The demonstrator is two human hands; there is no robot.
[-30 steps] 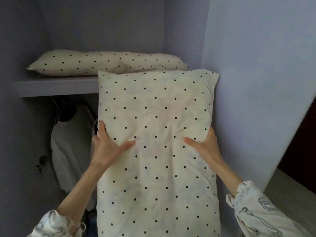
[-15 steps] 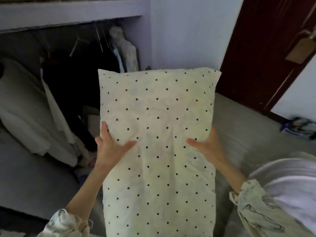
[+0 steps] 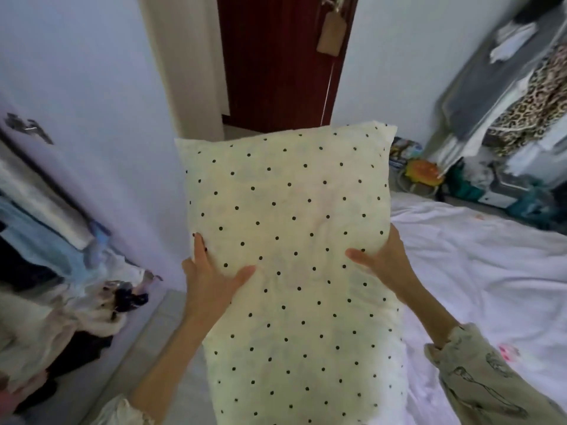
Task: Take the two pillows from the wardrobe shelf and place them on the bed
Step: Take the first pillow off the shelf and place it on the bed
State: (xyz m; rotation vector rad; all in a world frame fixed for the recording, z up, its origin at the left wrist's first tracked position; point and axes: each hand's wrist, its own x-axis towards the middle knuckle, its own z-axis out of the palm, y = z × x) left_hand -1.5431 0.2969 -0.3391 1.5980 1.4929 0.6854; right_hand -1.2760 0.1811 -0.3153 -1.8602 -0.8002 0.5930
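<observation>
Held upright in mid-air, the cream black-dotted pillow (image 3: 288,256) has its right edge over the white bed (image 3: 478,271) and its left edge above the strip of floor (image 3: 159,326), the left hand (image 3: 211,280) and right hand (image 3: 386,265) gripping its sides, thumbs across the front.

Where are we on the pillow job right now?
Done: one pillow is off the shelf. In hand: the left hand and right hand grip its sides and hold it upright, with the bed just to the right. Left: lay this pillow on the bed. No pillow shows on the visible part of the bed; the second pillow and the shelf are out of view.
</observation>
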